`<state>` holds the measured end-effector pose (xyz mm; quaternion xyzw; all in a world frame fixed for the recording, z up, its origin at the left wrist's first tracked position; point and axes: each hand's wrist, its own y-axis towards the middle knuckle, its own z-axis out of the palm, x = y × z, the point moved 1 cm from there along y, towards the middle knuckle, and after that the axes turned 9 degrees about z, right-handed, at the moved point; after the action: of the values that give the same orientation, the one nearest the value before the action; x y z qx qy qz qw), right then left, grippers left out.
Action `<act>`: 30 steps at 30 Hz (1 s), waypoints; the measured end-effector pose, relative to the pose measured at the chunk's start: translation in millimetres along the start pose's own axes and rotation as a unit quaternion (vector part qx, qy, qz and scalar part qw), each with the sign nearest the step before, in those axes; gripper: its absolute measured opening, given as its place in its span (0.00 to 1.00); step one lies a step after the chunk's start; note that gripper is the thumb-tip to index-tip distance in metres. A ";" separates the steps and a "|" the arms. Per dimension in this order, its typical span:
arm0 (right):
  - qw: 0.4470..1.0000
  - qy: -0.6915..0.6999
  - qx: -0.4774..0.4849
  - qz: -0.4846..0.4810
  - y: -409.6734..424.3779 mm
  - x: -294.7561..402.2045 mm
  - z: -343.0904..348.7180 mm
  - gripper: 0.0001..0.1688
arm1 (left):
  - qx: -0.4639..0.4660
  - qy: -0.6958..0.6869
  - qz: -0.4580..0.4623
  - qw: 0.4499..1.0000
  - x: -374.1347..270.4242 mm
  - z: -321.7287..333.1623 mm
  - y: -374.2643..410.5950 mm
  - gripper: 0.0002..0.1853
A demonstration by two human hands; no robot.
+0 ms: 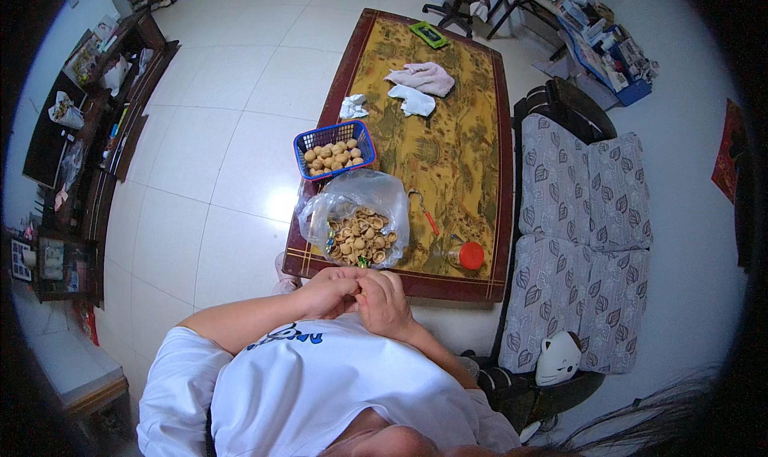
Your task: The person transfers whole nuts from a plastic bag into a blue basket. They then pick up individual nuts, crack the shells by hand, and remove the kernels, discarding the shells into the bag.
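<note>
My left hand (330,292) and my right hand (384,304) meet at the near edge of the table, their fingertips together in front of my shirt. What lies between the fingers is hidden, so I cannot tell whether they hold something. Just beyond them, a clear plastic bag (390,187) lies open with many cracked walnut shells (360,235) in it. Behind the bag, a blue plastic basket (308,138) holds whole walnuts (336,157). Right of the bag are a metal tool with a red handle (431,223) and a jar with a red lid (471,255).
On the table (456,157) further back lie crumpled white tissues (354,106), a white cloth or tissue (414,101), a pink towel (426,78) and a green packet (428,35). A cushioned sofa (552,181) runs along the right side. A dark cabinet (105,217) stands at the left.
</note>
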<state>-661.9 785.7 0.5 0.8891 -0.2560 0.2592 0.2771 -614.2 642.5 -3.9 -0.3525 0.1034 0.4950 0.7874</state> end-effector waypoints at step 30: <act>0.997 -0.012 -0.058 0.040 -26.9 -3.2 17.1 0.17 | -0.013 0.078 -0.022 0.997 27.1 -5.2 8.2 0.20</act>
<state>-642.7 795.2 -23.3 0.8636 -0.3092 0.2448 0.3142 -607.0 660.4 -25.3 -0.4027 0.1504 0.4493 0.7831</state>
